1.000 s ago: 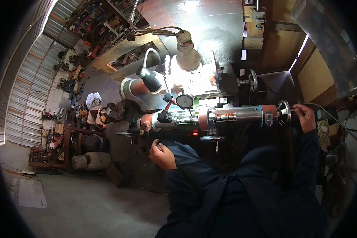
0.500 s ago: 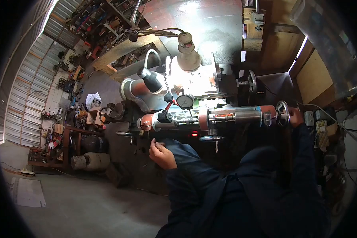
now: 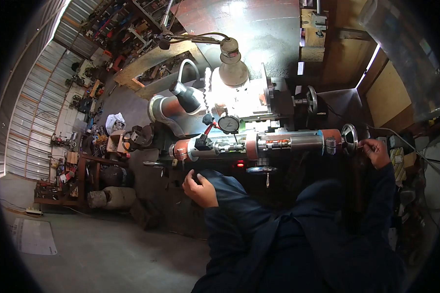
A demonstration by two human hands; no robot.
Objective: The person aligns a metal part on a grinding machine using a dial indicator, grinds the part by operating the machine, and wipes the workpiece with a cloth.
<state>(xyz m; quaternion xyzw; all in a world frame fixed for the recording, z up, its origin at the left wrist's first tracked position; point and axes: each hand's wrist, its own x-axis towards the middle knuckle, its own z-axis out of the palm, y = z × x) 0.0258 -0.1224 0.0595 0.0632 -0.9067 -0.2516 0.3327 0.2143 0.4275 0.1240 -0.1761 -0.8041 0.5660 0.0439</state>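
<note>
My left hand [image 3: 201, 189] hovers over my left knee, below the machine's left end, fingers loosely curled with a gap to the thumb; nothing shows in it. On the right, my right hand [image 3: 376, 153] is beside a chrome handwheel [image 3: 348, 139], fingers apart and fingertips close to its rim; whether they touch it I cannot tell. A crankshaft-like shaft with lobes [image 3: 277, 145] lies along the grinding machine between two red-collared heads. A dial indicator [image 3: 228, 123] on a red and black magnetic stand [image 3: 203, 143] has its probe down at the shaft.
A bright work lamp [image 3: 231, 51] and a black gooseneck lamp [image 3: 186, 97] reach over the machine. Two more handwheels are at its front [image 3: 261, 170] and back right [image 3: 311, 100]. Cluttered parts line the left wall; a gas cylinder [image 3: 120, 199] lies on the floor.
My right hand has come away from behind the handwheel, moving right and towards me, its fingers spreading. My left thumb and fingers have parted slightly. The shaft's lobes look turned.
</note>
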